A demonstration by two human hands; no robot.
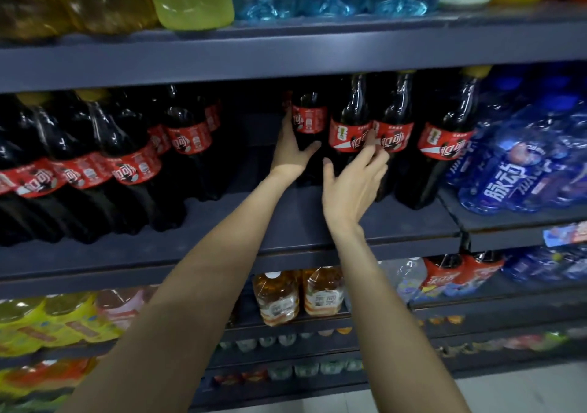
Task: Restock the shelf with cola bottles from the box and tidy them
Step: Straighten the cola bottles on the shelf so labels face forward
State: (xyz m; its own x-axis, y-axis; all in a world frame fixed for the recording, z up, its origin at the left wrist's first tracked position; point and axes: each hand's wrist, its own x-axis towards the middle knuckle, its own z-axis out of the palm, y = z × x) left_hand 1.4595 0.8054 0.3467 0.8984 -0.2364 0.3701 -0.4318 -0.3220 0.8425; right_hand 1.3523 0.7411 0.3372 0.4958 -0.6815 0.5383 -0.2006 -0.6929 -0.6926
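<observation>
Both bare forearms reach up and forward over the shelf (222,222) edge. Right hand (352,187) is spread, fingertips brushing the red labels of two upright cola bottles (349,133). Left hand (290,152) wraps one cola bottle (308,120) set deeper back (thumb across its front). More cola stands left.
</observation>
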